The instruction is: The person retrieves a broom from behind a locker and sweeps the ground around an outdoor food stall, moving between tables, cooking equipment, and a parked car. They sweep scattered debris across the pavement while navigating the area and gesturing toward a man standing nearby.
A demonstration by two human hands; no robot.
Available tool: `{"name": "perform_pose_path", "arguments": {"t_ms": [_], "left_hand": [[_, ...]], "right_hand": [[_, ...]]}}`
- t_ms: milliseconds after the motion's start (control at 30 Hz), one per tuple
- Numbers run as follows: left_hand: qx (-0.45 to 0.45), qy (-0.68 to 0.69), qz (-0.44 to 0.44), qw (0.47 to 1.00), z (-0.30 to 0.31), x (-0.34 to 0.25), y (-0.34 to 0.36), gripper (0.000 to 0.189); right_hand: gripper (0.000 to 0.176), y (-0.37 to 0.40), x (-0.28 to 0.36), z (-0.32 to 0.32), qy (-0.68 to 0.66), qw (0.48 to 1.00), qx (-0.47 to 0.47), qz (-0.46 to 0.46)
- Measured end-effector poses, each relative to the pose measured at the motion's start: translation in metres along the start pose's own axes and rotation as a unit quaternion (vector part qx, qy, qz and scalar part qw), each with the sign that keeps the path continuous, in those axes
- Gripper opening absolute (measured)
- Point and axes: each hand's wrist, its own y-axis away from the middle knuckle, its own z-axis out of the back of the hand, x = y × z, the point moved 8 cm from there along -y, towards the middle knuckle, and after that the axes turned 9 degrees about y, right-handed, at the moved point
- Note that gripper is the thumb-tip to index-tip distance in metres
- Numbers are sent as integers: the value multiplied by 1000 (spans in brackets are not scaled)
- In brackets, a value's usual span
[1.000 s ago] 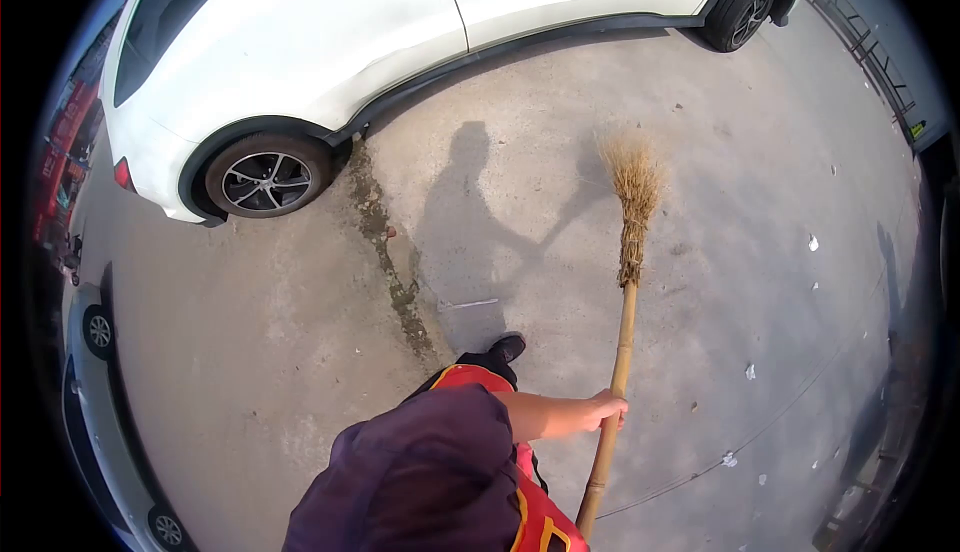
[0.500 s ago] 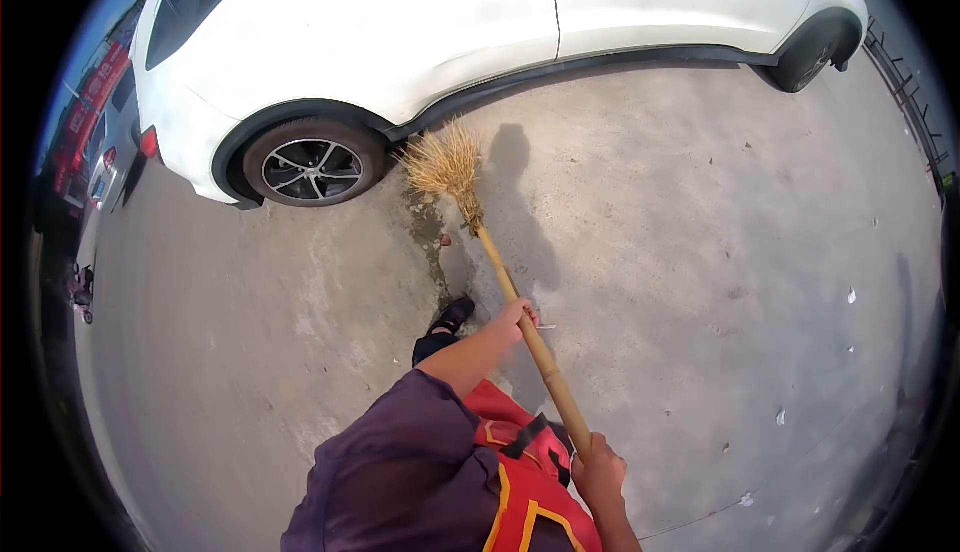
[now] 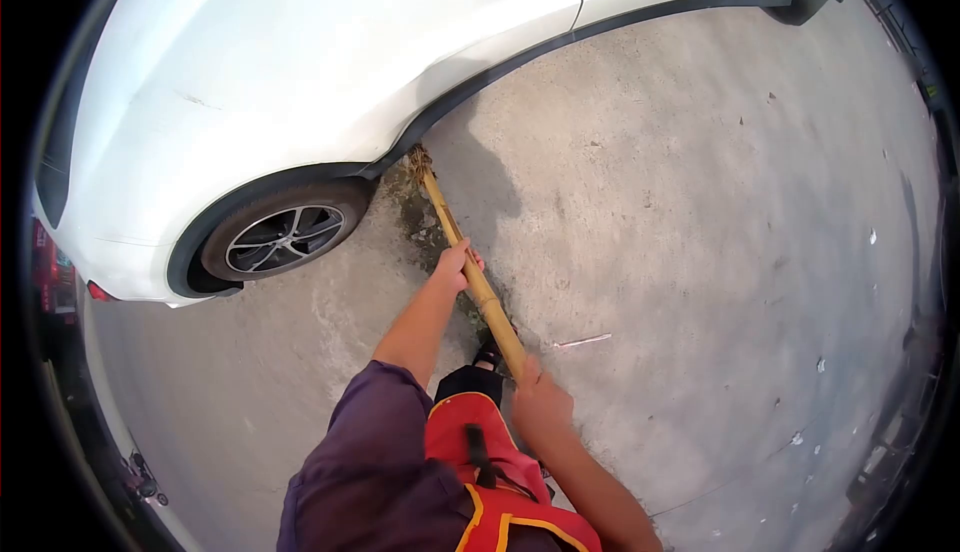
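Note:
A long-handled straw broom (image 3: 489, 304) reaches away from me, its bristle end beneath the sill of a white car (image 3: 300, 62). Only the bound top of the bristles shows; the rest is hidden under the car. My left hand (image 3: 460, 264) is closed round the middle of the bamboo handle. Nearer my body, my right hand (image 3: 541, 402) grips the end of the handle. The rear wheel (image 3: 285, 239) stands just left of the broom head, apart from it.
A thin pale stick (image 3: 582, 340) lies on the concrete right of the handle. White scraps (image 3: 821, 364) dot the ground at the right. My shoe (image 3: 487, 355) is below the handle. A dark mossy strip (image 3: 415, 214) runs along the ground by the wheel.
The broom head has gone forward under the car, and both hands have moved up and left with the handle. The car looks nearer, and my foot has shifted.

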Motion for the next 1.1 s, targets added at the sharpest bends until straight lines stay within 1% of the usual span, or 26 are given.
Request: {"name": "perform_pose_path", "arguments": {"t_ms": [33, 67, 133, 200, 233, 267, 300, 333, 367, 433, 500, 567, 633, 667, 733, 767, 800, 833, 867, 900, 933, 967, 1000, 1033, 1067, 1100], "left_hand": [[14, -12, 11, 1000, -10, 9, 0, 19], [-2, -11, 35, 999, -7, 32, -7, 22], [-10, -14, 71, 997, -3, 82, 6, 25], [-40, -44, 34, 998, 2, 126, 40, 27], [-52, -87, 54, 993, 1, 157, 61, 27], [1, -77, 88, 993, 1, 204, 83, 27], [32, -122, 117, 985, 3, 251, 116, 25], [10, -199, 139, 970, 1, 282, 160, 23], [57, -211, 182, 959, 2, 321, 192, 20], [155, -296, 272, 902, 15, 384, 253, 16], [224, -340, 335, 850, 32, 427, 312, 15], [249, -360, 360, 824, 41, 441, 362, 15], [243, -363, 335, 835, 55, 460, 373, 15], [241, -355, 306, 850, 58, 465, 366, 14], [192, -331, 264, 885, 54, 459, 345, 14], [187, -300, 231, 906, 46, 456, 322, 15], [181, -295, 226, 911, 29, 442, 315, 18], [192, -265, 230, 917, 15, 434, 299, 20], [174, -214, 204, 939, -1, 420, 301, 23], [162, -199, 199, 946, -11, 411, 294, 23], [162, -165, 216, 949, -20, 409, 288, 24], [153, -146, 160, 964, -34, 397, 302, 27], [134, -100, 166, 972, -45, 395, 302, 28], [156, -107, 156, 969, -58, 390, 280, 25], [173, -109, 146, 968, -69, 390, 256, 23], [132, -130, 155, 970, -75, 398, 242, 22]], "right_hand": [[44, 12, -6, 9, -22, 999, 12, -24], [46, 28, -13, 13, -43, 998, 24, -46], [46, 84, -36, -3, -84, 986, 77, -125], [50, 165, -56, -38, -105, 961, 148, -207], [49, 216, -62, -39, -97, 967, -24, -235], [49, 269, -68, -60, -113, 956, -59, -265], [49, 306, -67, -67, -135, 940, -31, -310], [48, 335, -65, -73, -155, 924, 12, -349], [48, 360, -62, -77, -176, 905, 40, -386], [47, 409, -58, -89, -200, 878, 59, -432], [47, 453, -52, -104, -223, 854, 55, -466], [46, 490, -49, -121, -247, 837, 41, -487], [45, 524, -51, -136, -269, 826, 18, -495], [45, 537, -54, -141, -281, 822, 4, -495], [45, 559, -68, -158, -309, 819, -35, -482], [44, 568, -81, -179, -327, 822, -63, -462], [44, 584, -110, -256, -394, 802, -126, -432], [44, 592, -145, -335, -493, 748, -206, -393], [42, 565, -147, -205, -368, 834, -182, -368], [40, 536, -146, -58, -228, 896, -168, -343], [39, 520, -163, -63, -247, 906, -154, -306], [38, 505, -179, -68, -268, 914, -139, -270], [32, 495, -190, -48, -275, 915, -144, -258], [26, 480, -199, -26, -281, 918, -143, -242], [29, 467, -210, -20, -280, 919, -134, -245], [31, 452, -227, -14, -276, 921, -123, -246]]}}
